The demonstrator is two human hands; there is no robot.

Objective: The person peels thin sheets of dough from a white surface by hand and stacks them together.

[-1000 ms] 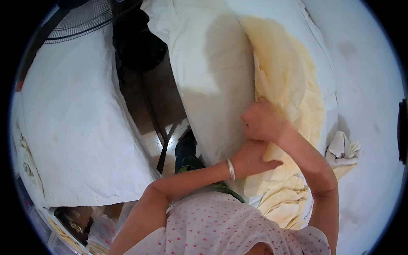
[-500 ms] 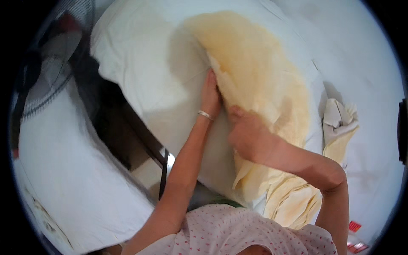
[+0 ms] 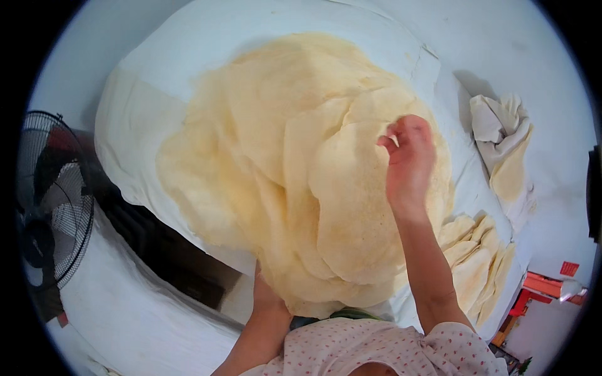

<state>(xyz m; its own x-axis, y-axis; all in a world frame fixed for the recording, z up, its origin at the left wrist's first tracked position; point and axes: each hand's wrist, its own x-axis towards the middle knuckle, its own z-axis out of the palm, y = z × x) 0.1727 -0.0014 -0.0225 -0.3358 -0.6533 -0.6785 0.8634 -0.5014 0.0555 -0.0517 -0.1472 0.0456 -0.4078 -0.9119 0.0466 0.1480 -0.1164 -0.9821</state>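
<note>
A wide stack of thin, pale yellow round sheets (image 3: 288, 163) lies spread on a white cloth (image 3: 125, 125). My right hand (image 3: 407, 156) hovers over the stack's right side, fingers curled and pinching the edge of the top sheet. My left hand (image 3: 266, 294) is under the near edge of the stack, mostly hidden by the sheets; only the wrist and forearm show.
A black standing fan (image 3: 53, 207) is at the left. A crumpled white and yellow cloth (image 3: 501, 144) lies at the right. Folded yellow sheets (image 3: 476, 263) are piled at the lower right, with red items (image 3: 552, 282) beyond. A dark gap (image 3: 157, 250) separates two white surfaces.
The white cover has been pulled off, so the yellow sheets lie exposed. My left hand has dropped from the top of the pile to under its near edge; my right hand has lifted.
</note>
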